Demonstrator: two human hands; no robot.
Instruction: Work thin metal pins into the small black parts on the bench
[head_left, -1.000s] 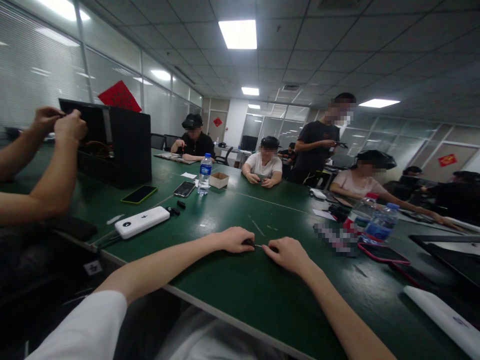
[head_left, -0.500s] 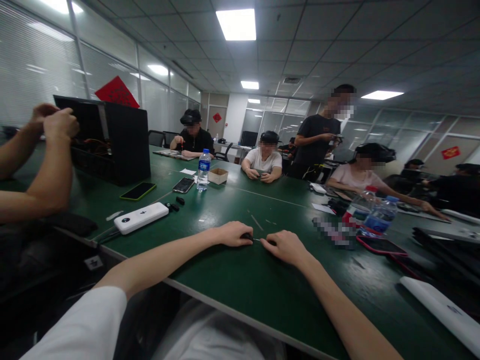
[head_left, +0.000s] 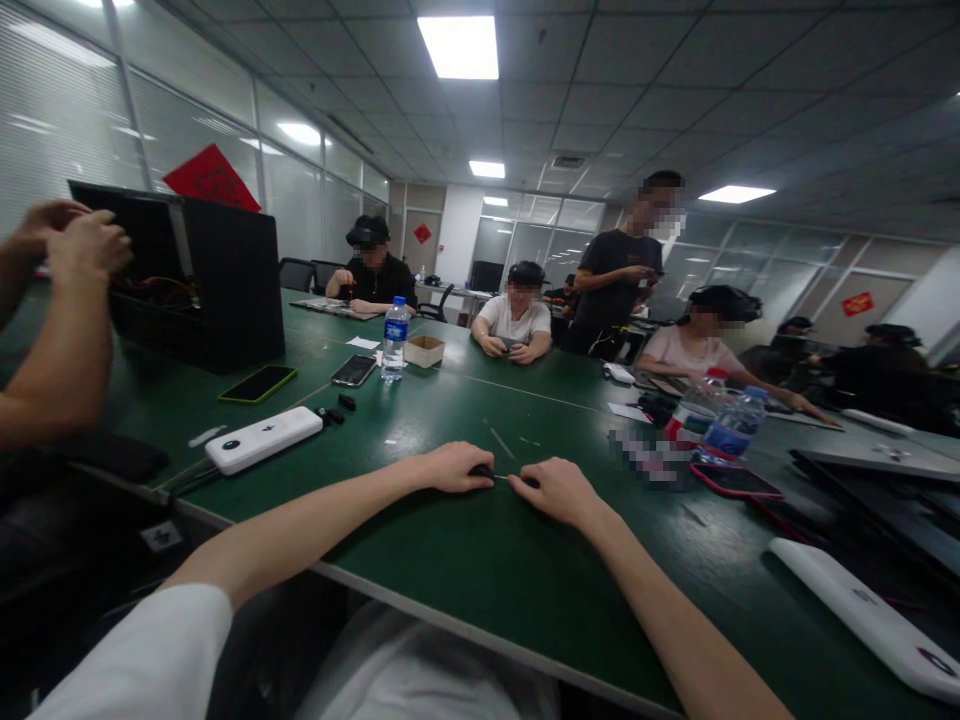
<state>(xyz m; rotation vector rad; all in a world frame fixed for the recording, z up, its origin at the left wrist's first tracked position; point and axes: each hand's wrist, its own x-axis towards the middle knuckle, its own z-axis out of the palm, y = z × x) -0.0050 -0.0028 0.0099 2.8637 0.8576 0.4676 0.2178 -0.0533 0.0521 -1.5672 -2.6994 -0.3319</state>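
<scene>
My left hand (head_left: pixel 459 468) is closed around a small black-handled tool (head_left: pixel 484 470) low over the green table (head_left: pixel 420 560). From its handle a thin, shiny shaft points right, toward my right hand (head_left: pixel 553 488). The fingers of that right hand are curled, with thumb and forefinger close together at the shaft's tip. Whether they pinch the tip or some other small thing is hidden. Both forearms reach in from the table's near edge.
Left of my arms lie a white power bank (head_left: pixel 264 440), a phone (head_left: pixel 257 384) and an open black computer case (head_left: pixel 232 285) with a co-worker's hands at it. A water bottle (head_left: pixel 394 340) stands ahead. Bottles (head_left: pixel 731 425), a red-edged phone (head_left: pixel 735 481) and a white device (head_left: pixel 862 610) are on the right.
The whole view has shifted slightly, so most things appear farther left. My hands keep nearly the same pose around the tool and its tip.
</scene>
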